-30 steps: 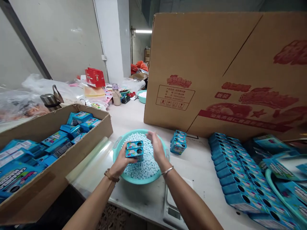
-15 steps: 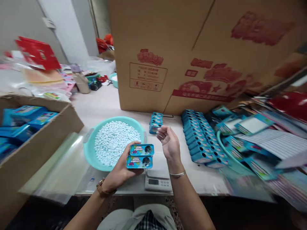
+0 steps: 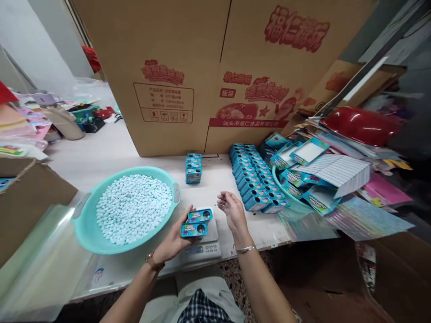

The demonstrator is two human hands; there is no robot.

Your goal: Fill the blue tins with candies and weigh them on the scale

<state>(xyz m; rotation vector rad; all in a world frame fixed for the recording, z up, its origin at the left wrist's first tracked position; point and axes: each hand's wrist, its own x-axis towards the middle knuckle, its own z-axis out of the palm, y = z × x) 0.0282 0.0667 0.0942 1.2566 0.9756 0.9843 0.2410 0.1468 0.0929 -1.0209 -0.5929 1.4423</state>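
Two small blue candy boxes [image 3: 194, 229] are gripped in my left hand [image 3: 175, 240], one above the other, each with a round dark window in its face. They are held over a white digital scale [image 3: 202, 252]. My right hand [image 3: 232, 211] hovers to their right, palm turned inward, fingers slightly curled and apart, with nothing in it. Left of the hands stands a turquoise basin [image 3: 84, 233] full of pale blue candies [image 3: 134, 208]. Behind the scale sits a short row of the same boxes [image 3: 193, 172]. Long rows of filled-looking boxes [image 3: 256, 186] stand to the right.
A large cardboard carton [image 3: 175, 40] walls off the back. At right, a second turquoise basin [image 3: 286, 193] holds flattened boxes and cards, with a red plastic object [image 3: 360, 125] beyond. An open carton [image 3: 30, 202] and clear plastic sheets [image 3: 43, 264] lie left.
The view has swung to the right, so things appear further left. My left hand still holds the two boxes, now slightly offset from each other; my right hand stays beside them.
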